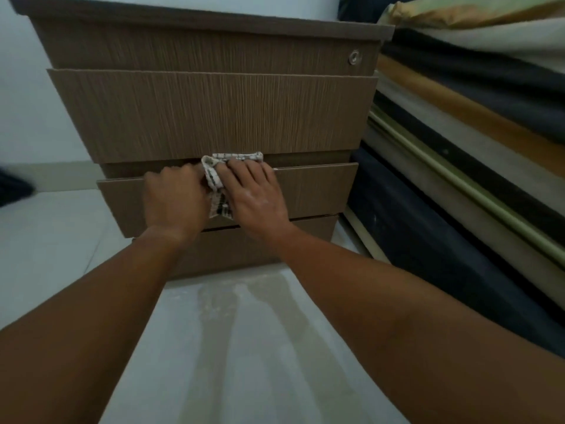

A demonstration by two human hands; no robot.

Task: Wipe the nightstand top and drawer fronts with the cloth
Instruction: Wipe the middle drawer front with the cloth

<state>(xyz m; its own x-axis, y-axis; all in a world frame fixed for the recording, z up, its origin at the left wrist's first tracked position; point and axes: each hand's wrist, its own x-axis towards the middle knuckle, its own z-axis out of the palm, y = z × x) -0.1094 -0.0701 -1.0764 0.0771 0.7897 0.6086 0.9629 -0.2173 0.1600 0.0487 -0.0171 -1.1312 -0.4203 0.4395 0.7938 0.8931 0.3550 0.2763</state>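
Observation:
A brown wood-grain nightstand (pixel 214 114) stands in front of me, its stacked drawer fronts facing me. The lower drawer front (pixel 315 188) juts out slightly. A white checked cloth (pixel 217 179) lies bunched on that drawer's top edge. My right hand (pixel 256 197) presses flat on the cloth, fingers spread over it. My left hand (pixel 174 200) curls over the drawer's top edge just left of the cloth, touching it. A round metal lock (pixel 354 57) sits at the top drawer's right end. The nightstand top shows only as a thin edge.
Stacked mattresses and bedding (pixel 477 142) crowd the nightstand's right side. Pale floor tiles (pixel 244 347) stretch below between my forearms. A white wall (pixel 27 102) lies left, with a dark blurred object (pixel 13 188) at the left edge.

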